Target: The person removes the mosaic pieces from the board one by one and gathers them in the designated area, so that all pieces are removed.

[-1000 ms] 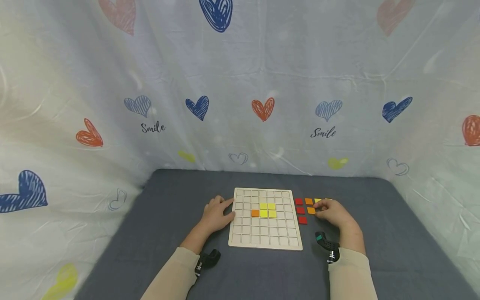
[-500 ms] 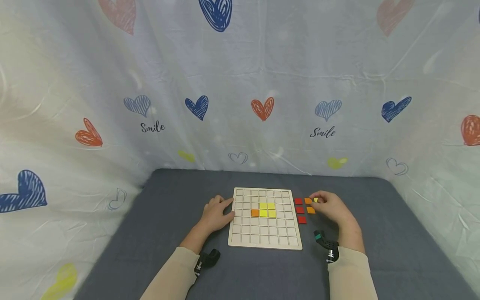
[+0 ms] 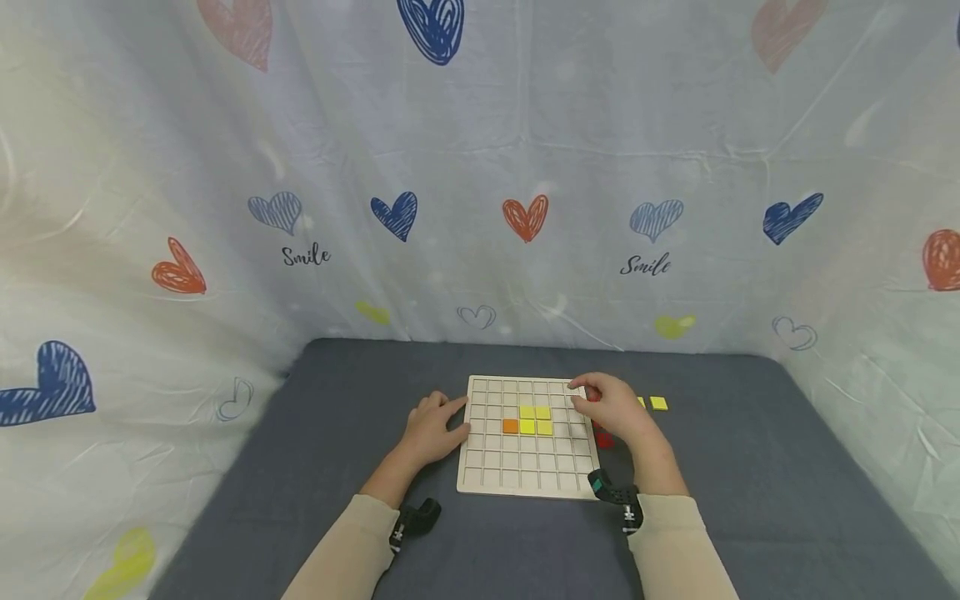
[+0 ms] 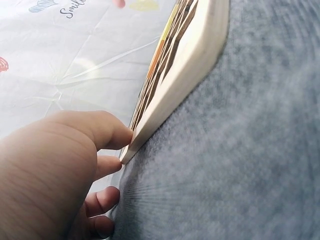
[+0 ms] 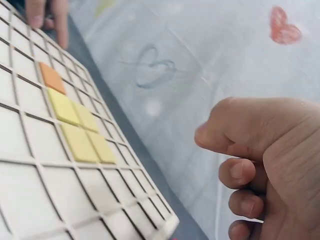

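Note:
A pale wooden grid board [image 3: 495,482] lies on the table, with one orange tile [image 3: 510,427] and several yellow tiles [image 3: 536,413] set in its middle squares. My left hand [image 3: 429,427] touches the board's left edge; in the left wrist view its thumb and a finger meet the wooden rim [image 4: 150,127]. My right hand [image 3: 617,408] hovers over the board's right edge, index finger and thumb apart, with nothing visible between them. Its other fingers [image 5: 239,172] are curled in the right wrist view. Red tiles [image 3: 605,440] lie partly hidden beneath it.
A dark grey cloth [image 3: 360,375] covers the table. More yellow tiles [image 3: 658,403] lie right of my right hand, one partly hidden. Behind the table hangs a pale curtain [image 3: 465,142] printed with hearts.
My right hand has moved left from the loose yellow tiles to the board's right edge, now covering the loose orange tiles. The left hand and board have stayed put.

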Action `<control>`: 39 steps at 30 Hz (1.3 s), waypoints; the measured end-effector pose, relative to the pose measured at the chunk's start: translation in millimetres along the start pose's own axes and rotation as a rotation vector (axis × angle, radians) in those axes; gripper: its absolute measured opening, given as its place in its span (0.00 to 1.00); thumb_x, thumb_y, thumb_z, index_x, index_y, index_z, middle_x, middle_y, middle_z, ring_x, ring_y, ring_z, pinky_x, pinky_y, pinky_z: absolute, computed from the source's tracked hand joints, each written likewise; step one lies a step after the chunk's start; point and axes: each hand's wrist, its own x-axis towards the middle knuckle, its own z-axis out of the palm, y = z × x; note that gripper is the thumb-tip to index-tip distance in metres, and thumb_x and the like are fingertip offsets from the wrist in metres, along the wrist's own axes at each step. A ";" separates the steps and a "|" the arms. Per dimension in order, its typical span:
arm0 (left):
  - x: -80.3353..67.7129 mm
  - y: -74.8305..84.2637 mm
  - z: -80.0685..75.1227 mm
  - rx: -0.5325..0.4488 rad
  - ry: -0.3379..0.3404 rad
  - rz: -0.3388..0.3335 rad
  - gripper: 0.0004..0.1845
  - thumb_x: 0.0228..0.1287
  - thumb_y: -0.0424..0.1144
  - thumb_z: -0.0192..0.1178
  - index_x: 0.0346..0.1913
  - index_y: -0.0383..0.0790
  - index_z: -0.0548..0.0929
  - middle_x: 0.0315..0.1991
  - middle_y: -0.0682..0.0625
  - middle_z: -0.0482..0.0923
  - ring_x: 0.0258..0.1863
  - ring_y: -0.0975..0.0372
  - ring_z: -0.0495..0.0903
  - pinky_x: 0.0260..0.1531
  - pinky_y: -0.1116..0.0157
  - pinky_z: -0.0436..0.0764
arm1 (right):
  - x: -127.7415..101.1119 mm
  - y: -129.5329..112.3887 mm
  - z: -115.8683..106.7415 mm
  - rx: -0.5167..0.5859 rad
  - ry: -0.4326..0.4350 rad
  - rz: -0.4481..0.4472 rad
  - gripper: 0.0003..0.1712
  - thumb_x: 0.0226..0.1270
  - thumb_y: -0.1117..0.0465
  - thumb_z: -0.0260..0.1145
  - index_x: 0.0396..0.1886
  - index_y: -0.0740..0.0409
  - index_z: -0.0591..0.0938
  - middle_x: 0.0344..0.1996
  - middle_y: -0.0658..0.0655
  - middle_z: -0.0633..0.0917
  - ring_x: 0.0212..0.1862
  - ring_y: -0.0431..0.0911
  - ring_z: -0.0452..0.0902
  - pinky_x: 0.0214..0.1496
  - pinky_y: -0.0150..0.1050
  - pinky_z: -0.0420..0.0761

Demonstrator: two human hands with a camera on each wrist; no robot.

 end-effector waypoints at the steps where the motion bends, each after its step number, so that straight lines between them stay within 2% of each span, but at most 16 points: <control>1: -0.1 0.4 -0.4 0.000 0.001 0.000 0.27 0.59 0.53 0.55 0.62 0.51 0.72 0.37 0.52 0.64 0.32 0.60 0.59 0.33 0.60 0.58 | 0.6 -2.9 3.6 -0.013 -0.002 -0.015 0.16 0.60 0.53 0.63 0.48 0.49 0.80 0.27 0.52 0.70 0.33 0.47 0.68 0.31 0.42 0.66; 4: -0.4 1.6 -1.4 0.000 0.000 -0.004 0.27 0.59 0.53 0.55 0.62 0.51 0.73 0.37 0.52 0.64 0.32 0.60 0.59 0.33 0.60 0.58 | 2.2 -11.1 14.9 -0.024 0.001 -0.055 0.15 0.62 0.54 0.61 0.48 0.49 0.81 0.32 0.50 0.72 0.41 0.48 0.67 0.37 0.45 0.66; 7: -0.7 2.2 -2.2 0.002 -0.002 -0.004 0.27 0.59 0.53 0.56 0.62 0.51 0.73 0.37 0.52 0.64 0.32 0.60 0.59 0.33 0.60 0.58 | 4.6 -17.8 26.6 -0.034 0.001 -0.093 0.15 0.62 0.55 0.61 0.47 0.50 0.82 0.32 0.52 0.73 0.38 0.50 0.65 0.35 0.47 0.64; 8: -0.8 2.2 -2.2 0.002 -0.003 -0.005 0.27 0.59 0.53 0.56 0.62 0.51 0.73 0.37 0.52 0.64 0.32 0.60 0.59 0.33 0.60 0.58 | 5.5 -19.7 31.0 -0.048 0.007 -0.101 0.14 0.61 0.56 0.61 0.47 0.50 0.83 0.34 0.51 0.75 0.39 0.50 0.66 0.36 0.47 0.66; 14: -0.1 0.7 -1.2 0.004 0.004 -0.001 0.27 0.58 0.53 0.55 0.62 0.51 0.73 0.37 0.52 0.64 0.32 0.60 0.60 0.33 0.60 0.58 | 12.3 -22.4 59.1 -0.235 -0.008 -0.162 0.17 0.59 0.57 0.60 0.47 0.53 0.84 0.36 0.52 0.79 0.31 0.46 0.69 0.32 0.41 0.70; 15: 0.0 0.5 -1.0 0.004 0.004 -0.001 0.27 0.58 0.53 0.55 0.62 0.51 0.73 0.37 0.52 0.64 0.32 0.61 0.60 0.33 0.60 0.58 | 12.7 -22.1 62.6 -0.261 -0.007 -0.169 0.17 0.59 0.57 0.60 0.46 0.54 0.84 0.35 0.52 0.79 0.28 0.45 0.67 0.32 0.41 0.70; 19: -0.1 1.1 -0.8 -0.006 0.001 0.002 0.27 0.58 0.53 0.55 0.62 0.51 0.73 0.37 0.53 0.64 0.32 0.61 0.60 0.33 0.60 0.58 | 12.1 -22.5 71.8 -0.303 0.033 -0.161 0.15 0.58 0.58 0.61 0.43 0.54 0.86 0.35 0.51 0.80 0.35 0.43 0.72 0.40 0.40 0.73; 23: -0.3 1.4 -1.1 -0.003 0.002 0.002 0.27 0.58 0.53 0.56 0.62 0.51 0.73 0.37 0.52 0.64 0.32 0.60 0.59 0.33 0.60 0.58 | 12.7 -23.7 75.0 -0.281 0.056 -0.140 0.13 0.58 0.58 0.62 0.41 0.54 0.86 0.35 0.50 0.80 0.38 0.45 0.74 0.43 0.42 0.73; 26: 0.3 0.8 -1.0 0.003 0.001 -0.001 0.27 0.59 0.53 0.55 0.62 0.51 0.72 0.37 0.53 0.64 0.32 0.60 0.59 0.33 0.60 0.57 | 13.3 -25.1 74.6 -0.206 0.049 -0.098 0.15 0.58 0.57 0.64 0.44 0.54 0.85 0.32 0.49 0.78 0.32 0.43 0.71 0.34 0.40 0.72; 31: -0.2 1.6 -2.5 -0.003 0.004 0.004 0.27 0.58 0.53 0.55 0.62 0.51 0.73 0.36 0.53 0.64 0.32 0.60 0.59 0.33 0.60 0.57 | 12.8 -28.2 73.4 -0.118 0.037 -0.087 0.18 0.56 0.58 0.67 0.47 0.55 0.84 0.26 0.48 0.73 0.23 0.45 0.62 0.22 0.38 0.63; 35: -0.7 2.5 -3.0 -0.005 0.007 0.004 0.27 0.58 0.52 0.56 0.62 0.51 0.73 0.37 0.53 0.64 0.32 0.60 0.59 0.33 0.60 0.57 | 12.5 -28.5 73.8 -0.122 0.058 -0.105 0.18 0.56 0.58 0.67 0.47 0.54 0.84 0.29 0.48 0.75 0.26 0.44 0.65 0.25 0.38 0.65; 39: -1.6 2.1 -2.5 -0.007 0.005 0.005 0.27 0.58 0.52 0.56 0.62 0.51 0.73 0.37 0.52 0.64 0.32 0.60 0.59 0.33 0.60 0.57 | 12.5 -28.2 71.0 -0.112 0.084 -0.099 0.17 0.55 0.55 0.67 0.45 0.52 0.84 0.32 0.47 0.77 0.31 0.42 0.69 0.32 0.38 0.70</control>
